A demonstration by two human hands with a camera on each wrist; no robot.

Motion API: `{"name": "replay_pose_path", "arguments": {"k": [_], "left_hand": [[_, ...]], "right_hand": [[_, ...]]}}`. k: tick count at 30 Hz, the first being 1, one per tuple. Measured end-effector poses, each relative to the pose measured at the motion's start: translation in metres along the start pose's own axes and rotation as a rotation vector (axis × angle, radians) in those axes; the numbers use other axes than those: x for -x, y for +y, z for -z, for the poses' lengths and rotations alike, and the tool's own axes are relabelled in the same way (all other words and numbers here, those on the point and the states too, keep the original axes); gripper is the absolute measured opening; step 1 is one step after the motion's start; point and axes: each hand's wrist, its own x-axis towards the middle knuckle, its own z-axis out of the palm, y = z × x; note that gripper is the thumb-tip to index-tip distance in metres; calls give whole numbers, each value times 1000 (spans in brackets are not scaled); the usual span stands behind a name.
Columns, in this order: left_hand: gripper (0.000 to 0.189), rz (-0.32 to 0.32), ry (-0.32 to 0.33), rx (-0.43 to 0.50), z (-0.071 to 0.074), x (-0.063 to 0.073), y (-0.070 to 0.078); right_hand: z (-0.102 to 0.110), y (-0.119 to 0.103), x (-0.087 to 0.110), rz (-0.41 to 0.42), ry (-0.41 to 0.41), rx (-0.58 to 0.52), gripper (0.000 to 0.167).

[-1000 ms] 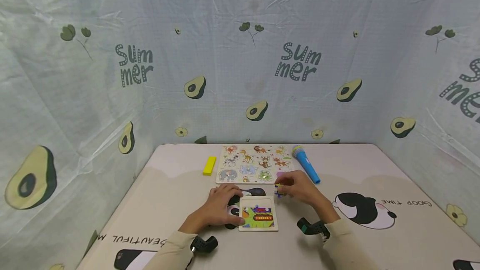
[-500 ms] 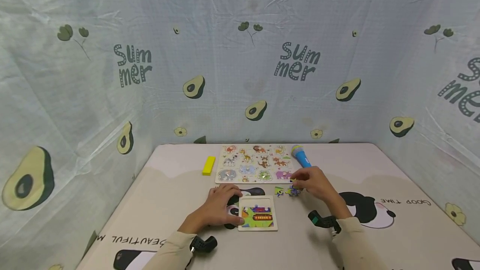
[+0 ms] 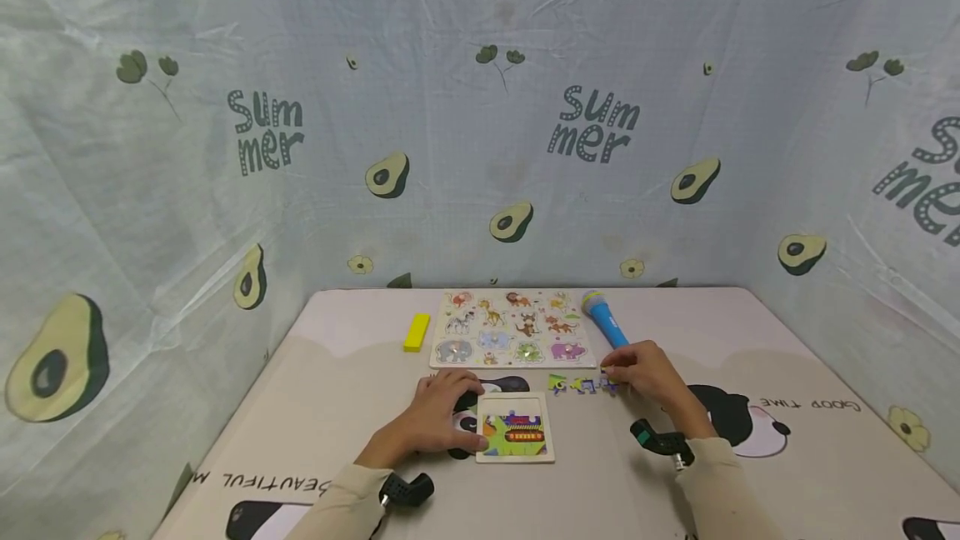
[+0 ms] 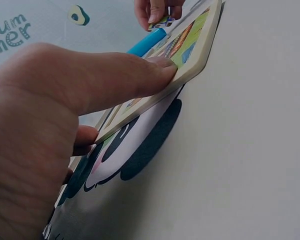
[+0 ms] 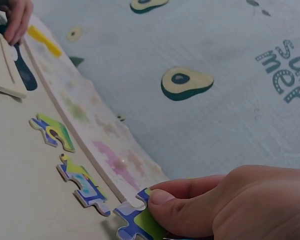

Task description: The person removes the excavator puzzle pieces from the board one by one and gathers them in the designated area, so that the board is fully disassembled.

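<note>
The tray holds puzzle pieces (left hand spread wide against it); right hand pinches another piece.

Between a yellow block and a blue microphone lies an animal-picture board, before an avocado-print sheet.

3 loose pieces, 2 puzzle boards, 1 microphone, 1 block.

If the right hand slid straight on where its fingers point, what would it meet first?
Probably the nearest loose puzzle piece, just ahead of the held piece; height is unclear, so the right hand might pass above it.
</note>
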Motion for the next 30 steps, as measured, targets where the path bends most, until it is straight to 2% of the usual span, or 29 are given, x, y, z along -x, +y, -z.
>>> {"name": "replay_pose_path", "arguments": {"k": [7,14,30], "left_hand": [[74,-16,6,-11,1,-1,0],[74,-1,2,-14,0,-1,0],[74,4,-4,-17,-1,0,-2]], "right_hand": [[1,5,-1,-7,-4,32,13],[0,6,-2,0,0,38,12],[-8,6,-5,25,32,180,5]]}}
